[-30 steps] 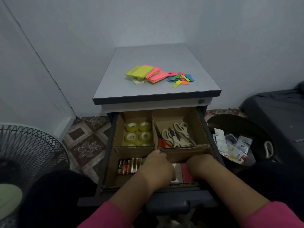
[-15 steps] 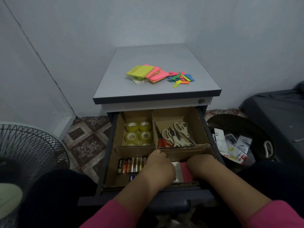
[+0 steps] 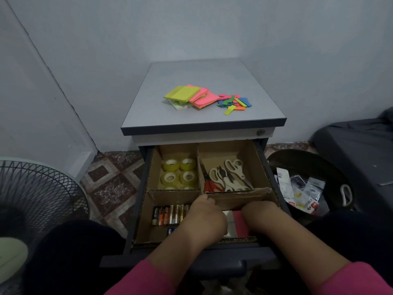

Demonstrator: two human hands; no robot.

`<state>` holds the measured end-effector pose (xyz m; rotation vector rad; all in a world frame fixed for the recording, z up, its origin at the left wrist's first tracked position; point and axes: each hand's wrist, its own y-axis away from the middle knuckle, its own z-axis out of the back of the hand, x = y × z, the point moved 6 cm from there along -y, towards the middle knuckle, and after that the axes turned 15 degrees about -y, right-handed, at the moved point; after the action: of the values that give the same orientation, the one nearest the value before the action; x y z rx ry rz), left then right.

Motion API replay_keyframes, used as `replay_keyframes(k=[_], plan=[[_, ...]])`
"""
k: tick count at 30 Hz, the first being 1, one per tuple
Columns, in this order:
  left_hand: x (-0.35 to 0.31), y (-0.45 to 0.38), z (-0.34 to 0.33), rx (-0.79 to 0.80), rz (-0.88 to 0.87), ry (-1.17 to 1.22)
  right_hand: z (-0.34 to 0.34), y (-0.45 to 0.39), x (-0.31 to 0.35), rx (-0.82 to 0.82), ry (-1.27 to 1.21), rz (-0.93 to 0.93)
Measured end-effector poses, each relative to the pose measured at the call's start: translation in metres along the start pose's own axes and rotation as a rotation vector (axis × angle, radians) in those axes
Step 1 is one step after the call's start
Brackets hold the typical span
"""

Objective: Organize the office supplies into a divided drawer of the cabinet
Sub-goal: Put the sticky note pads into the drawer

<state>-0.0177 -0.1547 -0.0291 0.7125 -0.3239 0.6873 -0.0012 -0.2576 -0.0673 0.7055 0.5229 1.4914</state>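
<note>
Six tape rolls (image 3: pixel 179 174) sat in the drawer's (image 3: pixel 140 211) back-left compartment, the nearest two cut off by the cardboard divider (image 3: pixel 240 193). Several scissors (image 3: pixel 226 177) lay back-right, handles pointing away. Batteries (image 3: pixel 169 214) stood side by side front-left, long axes front to back. Both hands, left hand (image 3: pixel 205 218) and right hand (image 3: pixel 260 213), reached into the front-right compartment over white and pink pads (image 3: pixel 237 222); their fingers were hidden, so I cannot tell their grip. Sticky notes (image 3: pixel 191 95) and index flags (image 3: pixel 234 103) lay on the cabinet top (image 3: pixel 191 120).

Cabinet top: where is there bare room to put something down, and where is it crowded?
The cabinet top is bare behind the sticky note pads and the small colored tabs, along the front edge, and in its left strip. The middle is crowded by both piles. In the drawer, bare cardboard lies behind the scissors; the tape rolls fill most of their compartment.
</note>
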Motion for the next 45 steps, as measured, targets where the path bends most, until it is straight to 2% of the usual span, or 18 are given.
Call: replay_keyframes(k=[7, 9, 11, 14, 18, 22, 24, 26, 30, 33, 36, 41, 45], plan=[[0.004, 0.011, 0.004, -0.16, -0.041, 0.158, 0.019, 0.026, 0.008, -0.012, -0.122, 0.061], [0.012, 0.015, 0.008, -0.225, -0.055, 0.362, 0.035, 0.041, 0.011, -0.083, -0.163, 0.142], [0.029, 0.024, 0.017, -0.3, -0.018, 0.67, 0.053, 0.055, 0.014, -0.134, -0.278, 0.217], [0.07, 0.041, 0.03, -0.464, 0.15, 0.972, 0.088, 0.07, 0.021, -0.29, -0.465, 0.32], [0.149, 0.056, 0.031, -0.799, 0.527, 1.273, 0.144, 0.084, 0.034, -0.605, -0.743, 0.444], [0.223, 0.051, 0.016, -1.014, 0.927, 1.38, 0.194, 0.074, 0.059, -0.875, -0.882, 0.51], [0.25, 0.042, 0.008, -1.03, 1.042, 1.385, 0.213, 0.064, 0.073, -1.024, -0.866, 0.55], [0.267, 0.029, 0.002, -0.966, 1.093, 1.379, 0.228, 0.051, 0.083, -1.161, -0.806, 0.539], [0.288, 0.0, 0.001, -0.801, 1.088, 1.26, 0.256, 0.023, 0.095, -1.311, -0.594, 0.401], [0.299, -0.011, -0.002, -0.764, 1.079, 1.251, 0.269, 0.006, 0.099, -1.338, -0.517, 0.316], [0.301, -0.01, -0.004, -0.812, 1.068, 1.284, 0.273, -0.005, 0.097, -1.339, -0.487, 0.251], [0.3, -0.011, -0.005, -0.846, 1.008, 1.347, 0.274, -0.016, 0.092, -1.298, -0.508, 0.237], [0.301, -0.01, -0.011, -0.94, 1.001, 1.542, 0.273, -0.018, 0.086, -1.27, -0.557, 0.212]])
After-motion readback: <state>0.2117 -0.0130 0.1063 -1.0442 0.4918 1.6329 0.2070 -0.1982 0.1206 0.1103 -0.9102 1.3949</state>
